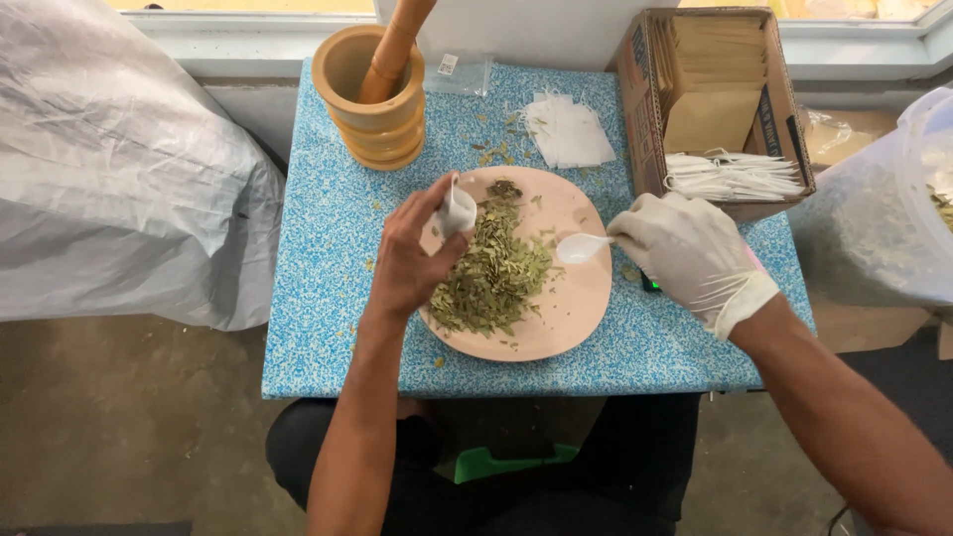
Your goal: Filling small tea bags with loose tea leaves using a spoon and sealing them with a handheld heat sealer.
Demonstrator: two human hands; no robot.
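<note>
Left hand pinches a small white sachet over the dried leaves; gloved right hand, grip closed, holds a white spoon above the plate.

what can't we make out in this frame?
All in the head view:
- Small white bag: mostly covered by the left hand; whether it holds anything cannot be told.
- Spoon: handle hidden inside the gloved right hand.
- Dark item by the plate: mostly under the right hand; kind unclear.
- Pestle in the mortar: top cut off by the upper edge.
- Tub: cut off at the right edge.
</note>
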